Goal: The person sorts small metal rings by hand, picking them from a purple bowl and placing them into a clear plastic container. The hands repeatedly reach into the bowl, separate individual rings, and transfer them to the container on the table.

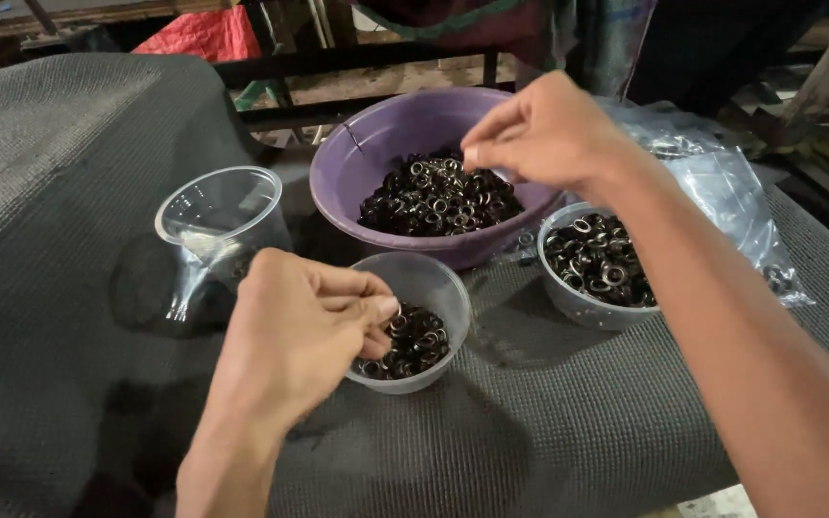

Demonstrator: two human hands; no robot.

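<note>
My right hand (544,134) hovers over a purple bowl (357,158) heaped with small dark metal rings (438,197). Its fingers are pinched together; whether a ring is between them I cannot tell. My left hand (304,321) rests at the rim of a small clear cup (434,283) partly filled with the same rings, fingers curled and pinched just above them. Another clear cup (578,305) of rings stands to the right, under my right forearm.
An empty clear plastic cup (218,206) stands at the left on the grey woven mat (69,192). Clear plastic bags (731,192) lie at the right behind the cups. A dark frame and red cloth (205,34) are beyond the table's far edge.
</note>
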